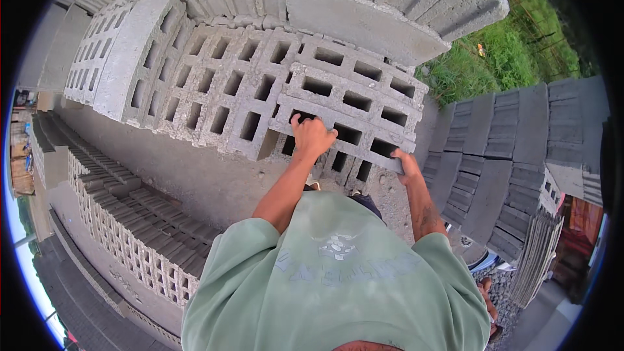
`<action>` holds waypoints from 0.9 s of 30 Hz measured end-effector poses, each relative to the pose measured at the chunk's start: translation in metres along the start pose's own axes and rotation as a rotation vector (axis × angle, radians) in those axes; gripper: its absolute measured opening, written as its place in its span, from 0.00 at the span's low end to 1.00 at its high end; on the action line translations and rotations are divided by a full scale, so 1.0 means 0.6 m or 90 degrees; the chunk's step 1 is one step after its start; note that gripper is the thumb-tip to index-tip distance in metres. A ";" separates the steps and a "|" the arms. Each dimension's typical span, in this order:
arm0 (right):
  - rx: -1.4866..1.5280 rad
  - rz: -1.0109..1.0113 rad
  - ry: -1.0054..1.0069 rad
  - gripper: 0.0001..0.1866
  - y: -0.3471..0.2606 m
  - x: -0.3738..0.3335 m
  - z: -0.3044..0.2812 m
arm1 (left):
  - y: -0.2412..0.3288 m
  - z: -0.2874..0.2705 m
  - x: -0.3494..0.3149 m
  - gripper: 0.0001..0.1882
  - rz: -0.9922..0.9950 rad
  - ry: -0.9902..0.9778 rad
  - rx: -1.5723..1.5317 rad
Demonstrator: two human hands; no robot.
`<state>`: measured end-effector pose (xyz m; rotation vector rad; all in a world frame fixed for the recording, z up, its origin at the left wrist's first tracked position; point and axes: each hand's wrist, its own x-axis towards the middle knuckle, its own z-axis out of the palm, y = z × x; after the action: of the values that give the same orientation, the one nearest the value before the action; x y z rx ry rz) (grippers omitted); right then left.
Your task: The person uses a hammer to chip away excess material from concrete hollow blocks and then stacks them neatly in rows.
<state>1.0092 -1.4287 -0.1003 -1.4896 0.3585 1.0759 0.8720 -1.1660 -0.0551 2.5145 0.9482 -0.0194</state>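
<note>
A grey hollow concrete block (365, 140), with three rectangular holes showing in its upper face, lies at the near side of a stack in front of me. My left hand (312, 135) grips its left part, with fingers reaching into the left hole and the thumb over the near edge. At the block's right end, my right hand (408, 166) is closed round the corner by the right hole. Some fingertips of both hands are hidden in the holes. Directly behind it sits a similar hollow block (338, 93), and below it the holes of lower blocks show.
Rows of hollow blocks (214, 84) continue leftward, with larger stacked blocks (364, 16) behind. Another long stack (140, 221) stands at the left. Grey blocks (500, 169) are piled at my right. Grass (500, 52) grows beyond. Bare ground (201, 169) runs between the stacks.
</note>
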 end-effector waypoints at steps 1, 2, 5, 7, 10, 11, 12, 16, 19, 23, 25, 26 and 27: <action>0.013 -0.036 0.016 0.22 -0.001 -0.006 0.005 | -0.002 -0.003 0.000 0.20 0.001 -0.028 -0.025; 0.002 -0.051 -0.001 0.23 -0.012 -0.010 0.009 | -0.007 0.003 0.004 0.20 0.029 0.038 -0.053; 0.028 -0.114 0.096 0.26 0.013 -0.015 0.026 | -0.014 0.007 -0.005 0.19 0.073 0.079 -0.030; -0.015 -0.059 0.037 0.27 -0.025 0.001 0.025 | -0.010 0.001 0.019 0.20 0.068 0.086 -0.018; -0.038 -0.067 0.063 0.25 -0.020 -0.014 0.041 | -0.024 -0.001 -0.004 0.21 0.071 0.093 -0.002; -0.058 -0.076 0.044 0.25 -0.021 -0.012 0.050 | -0.031 -0.006 -0.007 0.22 0.065 0.098 0.004; -0.091 -0.075 0.065 0.26 -0.020 -0.018 0.055 | -0.041 -0.002 -0.019 0.25 0.089 0.147 0.014; -0.092 -0.039 -0.037 0.30 0.000 0.029 -0.011 | -0.037 -0.032 -0.125 0.22 0.199 0.324 -0.169; -0.148 -0.030 -0.015 0.37 -0.011 0.035 -0.023 | -0.102 -0.010 -0.279 0.21 0.117 0.282 -0.177; -0.222 -0.052 -0.032 0.47 -0.032 0.020 -0.001 | -0.250 0.097 -0.531 0.24 -0.312 0.114 -0.200; -0.249 -0.038 -0.027 0.52 -0.031 0.023 0.004 | -0.302 0.125 -0.686 0.27 -0.569 0.045 -0.208; -0.280 -0.075 0.004 0.53 -0.027 0.025 0.001 | -0.320 0.136 -0.759 0.28 -0.691 0.031 -0.240; -0.308 -0.113 0.038 0.53 -0.015 0.024 0.004 | -0.329 0.143 -0.826 0.29 -0.802 0.075 -0.267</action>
<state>1.0224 -1.4195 -0.1054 -1.9435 -0.0008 1.0199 0.3812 -1.3800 -0.1291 1.2346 2.1342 -0.0538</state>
